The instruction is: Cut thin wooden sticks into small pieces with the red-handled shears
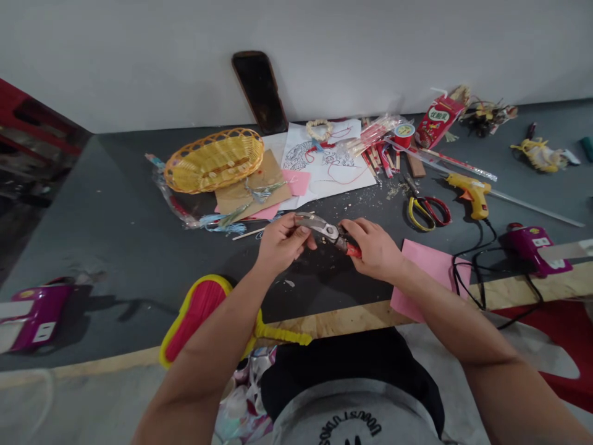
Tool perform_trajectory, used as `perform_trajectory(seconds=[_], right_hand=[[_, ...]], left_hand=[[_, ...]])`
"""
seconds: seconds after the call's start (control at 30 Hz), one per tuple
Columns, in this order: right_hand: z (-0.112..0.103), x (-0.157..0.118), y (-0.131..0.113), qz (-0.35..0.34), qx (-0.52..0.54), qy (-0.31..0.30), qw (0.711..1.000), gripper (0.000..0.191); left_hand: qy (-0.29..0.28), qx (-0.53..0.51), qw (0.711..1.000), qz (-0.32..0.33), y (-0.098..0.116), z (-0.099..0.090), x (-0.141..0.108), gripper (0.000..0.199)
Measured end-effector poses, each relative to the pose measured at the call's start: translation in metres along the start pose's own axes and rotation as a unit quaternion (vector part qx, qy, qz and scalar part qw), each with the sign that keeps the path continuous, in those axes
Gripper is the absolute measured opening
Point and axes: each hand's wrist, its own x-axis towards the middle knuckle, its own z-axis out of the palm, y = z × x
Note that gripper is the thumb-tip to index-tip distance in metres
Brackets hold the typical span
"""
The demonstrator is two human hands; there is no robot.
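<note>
Red-handled pruning shears (330,231) are held above the dark table, their grey blades pointing left. My right hand (373,248) is wrapped round the red handles. At the blade end, my left hand (283,244) is closed with thumb and fingers pressed together; a small pale piece seems to lie between them and the blades, too small to make out. Just beyond my hands are a pink paper (296,182), a drawn-on white sheet (343,176) and pale crumbs.
A yellow wicker basket (215,162) stands at the back left, a phone (260,89) leans on the wall. Scissors (427,210), a yellow glue gun (475,193) and its black cable lie right. A red and yellow object (197,315) is beside my left forearm.
</note>
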Motion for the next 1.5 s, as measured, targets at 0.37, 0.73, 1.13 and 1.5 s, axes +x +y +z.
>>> perform_trajectory(seconds=[0.37, 0.73, 1.13, 1.5], right_hand=[[-0.003, 0.0, 0.0, 0.005, 0.027, -0.027, 0.999, 0.053], [-0.01, 0.001, 0.005, -0.016, 0.071, -0.04, 0.997, 0.048], [-0.001, 0.001, 0.008, -0.011, 0.002, 0.003, 1.0, 0.063], [-0.002, 0.001, 0.001, -0.004, 0.025, -0.022, 0.999, 0.057]], left_hand=[[0.093, 0.19, 0.971, 0.11, 0.0, 0.004, -0.007, 0.027], [0.075, 0.203, 0.967, 0.134, -0.007, -0.002, -0.005, 0.035], [-0.005, 0.063, 0.997, 0.045, -0.012, -0.007, 0.0, 0.039], [0.017, 0.059, 0.996, 0.058, -0.011, -0.001, -0.001, 0.041]])
